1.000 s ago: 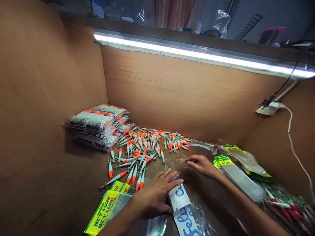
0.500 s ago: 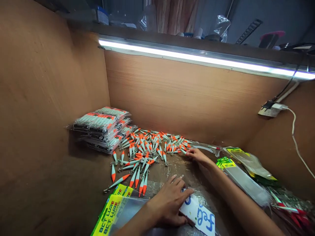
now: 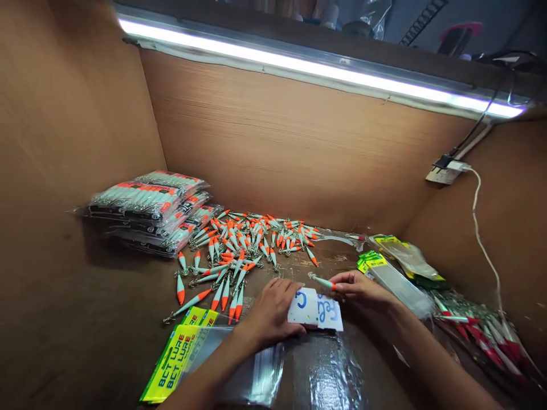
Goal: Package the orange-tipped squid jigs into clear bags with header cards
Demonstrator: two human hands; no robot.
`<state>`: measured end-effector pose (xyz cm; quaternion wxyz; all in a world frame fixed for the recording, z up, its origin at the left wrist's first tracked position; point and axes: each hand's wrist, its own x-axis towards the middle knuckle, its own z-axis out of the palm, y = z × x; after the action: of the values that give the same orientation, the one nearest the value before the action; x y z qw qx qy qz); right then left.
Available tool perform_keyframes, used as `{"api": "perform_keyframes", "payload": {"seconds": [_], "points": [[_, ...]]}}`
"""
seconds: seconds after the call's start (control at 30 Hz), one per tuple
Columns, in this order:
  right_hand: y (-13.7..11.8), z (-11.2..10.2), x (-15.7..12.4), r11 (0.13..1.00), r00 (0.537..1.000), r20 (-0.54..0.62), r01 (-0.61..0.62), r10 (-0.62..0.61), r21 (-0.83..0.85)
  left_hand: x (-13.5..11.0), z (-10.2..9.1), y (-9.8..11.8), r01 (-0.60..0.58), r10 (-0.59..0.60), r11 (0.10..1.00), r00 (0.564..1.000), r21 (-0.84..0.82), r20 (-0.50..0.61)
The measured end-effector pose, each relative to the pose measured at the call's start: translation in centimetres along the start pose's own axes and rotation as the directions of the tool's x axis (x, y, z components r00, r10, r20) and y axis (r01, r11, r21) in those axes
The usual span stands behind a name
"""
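In the head view, the person's right hand (image 3: 361, 287) pinches a single lure (image 3: 322, 281) between thumb and fingertips, holding it by its orange end so that the pale body and its hook point left, just above the wooden desk (image 3: 106, 319) near the middle of its front half. The left hand (image 3: 271, 310) lies flat, fingers loosely spread and closed on nothing, its fingertips pressing the left edge of a white card (image 3: 316, 307) with blue handwriting; the card sits between the two hands, right under the held lure. Below the card a clear plastic sleeve (image 3: 325, 370) shines at the front edge of the desk. Under the left wrist, towards the front left, lie clear bags with yellow-green header cards (image 3: 175, 364) printed "BCT LURE". A loose pile of lures (image 3: 243, 245), white with orange tips, spreads across the middle of the desk towards the back wall, some laid in a rough row just left of the left hand. At the back left corner stands a stack of packed lure bags (image 3: 149, 208). Along the right edge lie more empty bags with yellow headers (image 3: 397, 267), and nearer the front right corner a heap of red-tipped lures (image 3: 478, 330). A light strip (image 3: 316, 68) runs along the top of the back wall, and a white cable (image 3: 482, 239) hangs down the right wall.
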<state>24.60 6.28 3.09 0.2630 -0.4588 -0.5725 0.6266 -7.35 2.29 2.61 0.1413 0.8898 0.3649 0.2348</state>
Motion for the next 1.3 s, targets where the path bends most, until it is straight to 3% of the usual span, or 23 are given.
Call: {"api": "perform_keyframes", "payload": {"seconds": [0.1, 0.2, 0.27, 0.37, 0.47, 0.6, 0.77, 0.83, 0.9, 1.0, 1.03, 1.1, 1.17, 1.3], "points": [[-0.2, 0.4, -2.4, 0.962, 0.997, -0.049, 0.036, -0.051, -0.269, 0.1, -0.4, -0.6, 0.107, -0.107, 0.994, 0.994, -0.001, -0.038], [-0.1, 1.9, -3.5, 0.854, 0.985, -0.112, 0.058, -0.134, -0.517, 0.3, -0.8, -0.7, 0.135, -0.136, 0.991, 0.990, -0.016, -0.040], [0.2, 3.8, -3.4, 0.734, 0.954, -0.115, 0.133, -0.277, -0.666, 0.4, -1.0, -0.4, 0.103, -0.104, 0.994, 0.994, -0.031, -0.032], [0.4, 6.8, -2.6, 0.478, 0.860, -0.079, 0.201, -0.504, -0.855, 0.4, -1.2, 0.0, 0.080, -0.081, 0.997, 0.996, -0.020, -0.037], [0.2, 8.4, -1.6, 0.316, 0.794, -0.063, 0.166, -0.604, -0.934, 0.4, -1.4, -0.2, 0.097, -0.097, 0.995, 0.994, -0.014, -0.056], [0.1, 8.5, -0.6, 0.235, 0.773, -0.024, 0.163, -0.634, -0.958, 0.3, -1.6, -0.9, 0.094, -0.094, 0.995, 0.994, -0.016, -0.057], [-0.1, 8.7, 0.3, 0.135, 0.726, 0.089, 0.244, -0.682, -0.960, 0.1, -1.8, -0.9, 0.115, -0.117, 0.992, 0.992, -0.053, -0.036], [0.0, 8.9, 0.4, 0.128, 0.720, 0.126, 0.289, -0.683, -0.949, -0.1, -1.7, -0.8, 0.115, -0.117, 0.990, 0.993, -0.082, -0.017], [0.1, 8.7, 0.6, 0.161, 0.745, 0.167, 0.348, -0.646, -0.924, -0.2, -1.4, -0.9, 0.127, -0.127, 0.987, 0.992, -0.095, -0.001], [-0.2, 7.3, 1.5, 0.302, 0.815, 0.235, 0.439, -0.529, -0.846, -0.5, -0.6, -1.4, 0.183, -0.182, 0.979, 0.983, -0.090, 0.018], [-0.3, 6.6, 2.0, 0.375, 0.842, 0.186, 0.409, -0.506, -0.832, -0.5, -0.3, -1.7, 0.200, -0.198, 0.975, 0.980, -0.094, 0.026], [-0.7, 5.1, 3.7, 0.520, 0.878, -0.058, 0.227, -0.474, -0.824, -0.6, 0.0, -2.1, 0.213, -0.210, 0.970, 0.977, -0.114, 0.040], [-1.0, 3.9, 5.7, 0.603, 0.843, -0.320, 0.006, -0.432, -0.798, -0.5, 0.1, -2.3, 0.208, -0.203, 0.967, 0.978, -0.146, 0.046], [-1.4, 2.8, 9.1, 0.636, 0.812, -0.451, -0.131, -0.371, -0.760, -0.3, -0.3, -2.3, 0.197, -0.197, 0.958, 0.980, -0.209, 0.021]]}}
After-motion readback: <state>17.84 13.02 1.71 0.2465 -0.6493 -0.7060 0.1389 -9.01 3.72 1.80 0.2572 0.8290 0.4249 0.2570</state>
